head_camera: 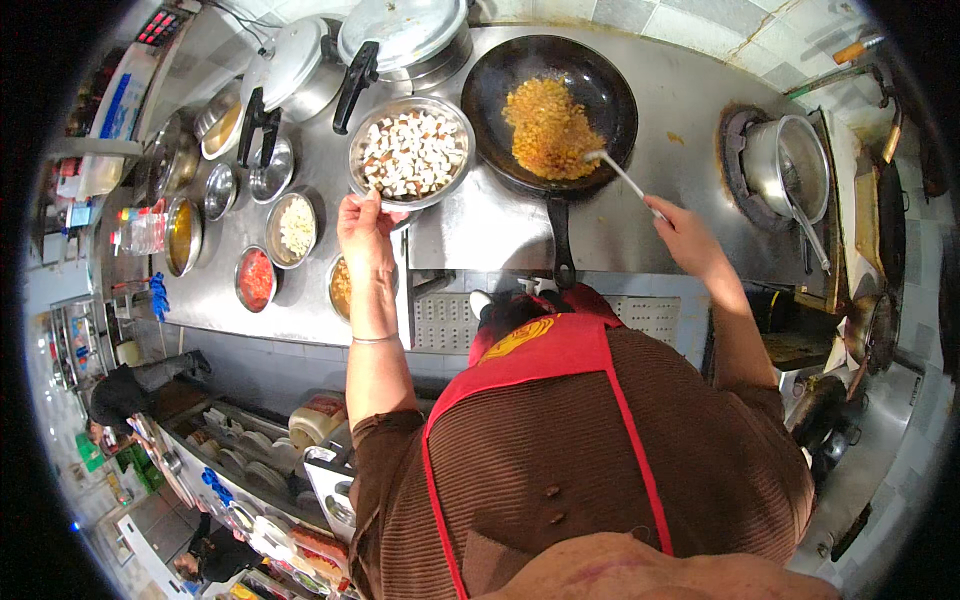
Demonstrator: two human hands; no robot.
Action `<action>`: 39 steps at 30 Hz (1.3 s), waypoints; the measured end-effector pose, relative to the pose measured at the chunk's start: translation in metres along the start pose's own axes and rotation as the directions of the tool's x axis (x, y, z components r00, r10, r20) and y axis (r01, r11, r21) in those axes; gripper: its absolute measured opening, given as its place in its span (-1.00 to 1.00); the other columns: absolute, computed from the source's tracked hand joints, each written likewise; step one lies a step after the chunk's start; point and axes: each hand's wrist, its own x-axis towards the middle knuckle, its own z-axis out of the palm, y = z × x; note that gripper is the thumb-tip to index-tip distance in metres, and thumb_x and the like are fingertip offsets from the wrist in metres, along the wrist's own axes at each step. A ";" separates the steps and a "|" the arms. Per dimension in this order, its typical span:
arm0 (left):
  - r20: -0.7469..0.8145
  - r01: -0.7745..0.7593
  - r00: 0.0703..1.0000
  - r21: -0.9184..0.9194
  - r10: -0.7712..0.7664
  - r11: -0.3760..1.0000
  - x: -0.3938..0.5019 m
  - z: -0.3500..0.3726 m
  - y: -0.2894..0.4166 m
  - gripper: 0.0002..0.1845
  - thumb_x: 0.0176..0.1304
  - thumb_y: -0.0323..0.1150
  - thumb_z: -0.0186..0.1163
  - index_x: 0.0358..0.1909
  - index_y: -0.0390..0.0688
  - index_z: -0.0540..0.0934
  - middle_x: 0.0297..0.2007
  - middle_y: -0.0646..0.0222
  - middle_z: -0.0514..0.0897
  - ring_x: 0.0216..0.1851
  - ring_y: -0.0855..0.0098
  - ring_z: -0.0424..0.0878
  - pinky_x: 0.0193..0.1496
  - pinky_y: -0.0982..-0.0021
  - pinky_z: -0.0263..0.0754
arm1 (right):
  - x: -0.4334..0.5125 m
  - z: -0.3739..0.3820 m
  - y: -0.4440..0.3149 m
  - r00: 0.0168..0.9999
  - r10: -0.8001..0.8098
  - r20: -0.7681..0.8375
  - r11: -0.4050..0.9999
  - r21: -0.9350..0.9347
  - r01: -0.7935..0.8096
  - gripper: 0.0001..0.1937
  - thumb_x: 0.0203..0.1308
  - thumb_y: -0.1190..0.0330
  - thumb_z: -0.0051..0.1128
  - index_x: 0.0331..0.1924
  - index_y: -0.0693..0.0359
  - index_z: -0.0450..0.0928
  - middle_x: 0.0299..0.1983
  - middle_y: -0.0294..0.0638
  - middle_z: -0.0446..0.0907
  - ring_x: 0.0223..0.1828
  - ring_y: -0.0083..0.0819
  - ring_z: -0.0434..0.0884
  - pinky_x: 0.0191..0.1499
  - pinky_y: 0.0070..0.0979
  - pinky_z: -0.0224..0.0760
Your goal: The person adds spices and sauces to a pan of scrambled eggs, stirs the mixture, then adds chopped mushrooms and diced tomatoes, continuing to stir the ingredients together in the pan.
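My left hand [367,229] grips the near rim of a steel bowl [412,152] heaped with diced food, white with brown edges. The bowl is raised just left of a black wok [551,112]. Golden-brown chopped food [551,127] lies in the wok, whose handle points towards me. In my right hand [682,232] is a light-coloured utensil handle [626,174]; its tip touches the right side of the food. Bowls of chopped white pieces [296,227] and red chopped food [256,279] stand on the steel counter left of my left forearm.
Two pressure cookers [300,67] [412,45] stand at the back left, their black handles jutting forward. Further left are small steel bowls and a bowl of yellow oil [182,236]. A steel pot with a ladle [787,169] sits on a burner at right. Two other people are at lower left.
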 end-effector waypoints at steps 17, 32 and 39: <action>-0.066 -0.053 0.997 -0.052 0.050 0.997 -0.080 0.015 -0.010 -0.87 0.37 -0.50 0.21 -0.29 -0.06 0.47 -0.31 0.41 0.66 -0.35 0.49 0.66 -0.34 0.31 0.72 | 0.188 0.054 -0.026 0.934 -0.167 -0.317 0.984 0.005 0.178 -0.59 0.44 0.30 -0.10 0.31 0.12 0.44 -0.04 0.09 0.66 -0.02 0.04 0.64 0.01 -0.05 0.48; -0.093 -0.021 0.996 -0.089 0.013 0.996 -0.092 -0.012 -0.027 -0.89 0.36 -0.49 0.22 -0.27 -0.05 0.50 -0.32 0.44 0.65 -0.38 0.51 0.66 -0.31 0.30 0.76 | 0.186 0.075 -0.023 0.992 0.101 -0.077 0.806 0.591 -0.036 -0.57 0.45 0.33 -0.10 0.35 0.15 0.42 0.04 -0.04 0.69 0.03 -0.24 0.66 0.07 -0.35 0.46; -0.070 -0.003 0.998 -0.069 -0.002 0.998 -0.086 -0.008 -0.023 -0.89 0.38 -0.49 0.21 -0.28 -0.07 0.48 -0.35 0.45 0.63 -0.41 0.53 0.64 -0.31 0.29 0.76 | 0.073 0.036 -0.019 0.964 -0.264 -0.024 0.958 0.107 0.265 -0.58 0.40 0.35 -0.06 0.31 0.15 0.45 -0.21 -0.02 0.67 -0.23 -0.21 0.65 -0.07 -0.28 0.48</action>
